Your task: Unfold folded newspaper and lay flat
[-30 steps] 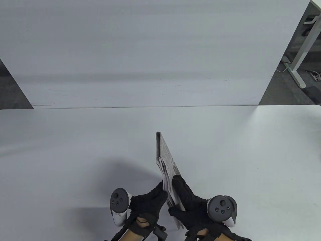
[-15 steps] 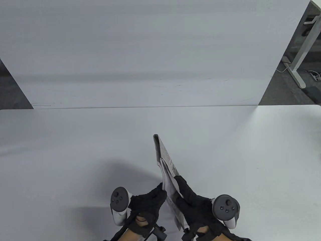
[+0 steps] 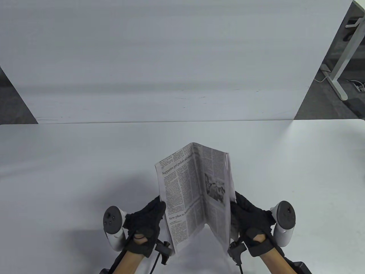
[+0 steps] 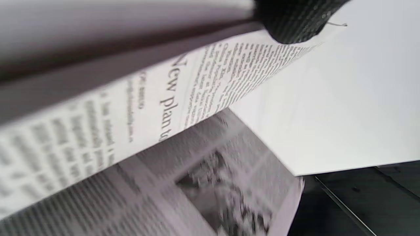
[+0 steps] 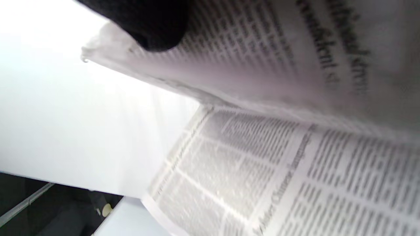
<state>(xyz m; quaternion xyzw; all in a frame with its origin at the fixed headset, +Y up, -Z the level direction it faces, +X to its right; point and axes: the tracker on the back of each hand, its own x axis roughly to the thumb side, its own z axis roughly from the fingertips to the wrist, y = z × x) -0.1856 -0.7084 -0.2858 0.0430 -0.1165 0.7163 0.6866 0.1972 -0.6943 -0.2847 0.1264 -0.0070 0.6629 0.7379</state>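
The newspaper point(image 3: 194, 188) is held open in a V above the near middle of the white table point(image 3: 71, 177), its printed inner pages facing up. My left hand point(image 3: 151, 212) grips its left edge and my right hand point(image 3: 242, 209) grips its right edge. The centre fold runs from the top middle down toward me. In the left wrist view a gloved fingertip point(image 4: 295, 23) presses the edge of a page point(image 4: 131, 108). In the right wrist view a gloved fingertip point(image 5: 147, 23) holds the page edge point(image 5: 262, 65), with the other page below.
A second white table point(image 3: 171, 57) abuts the far edge of this one. Dark floor and a white desk leg point(image 3: 339, 68) lie at the far right. The table's bare surface spreads left, right and beyond the paper.
The hands have moved apart, left hand leftward and right hand rightward. The newspaper, held shut and edge-on before, now stands opened into a V with its inner pages showing.
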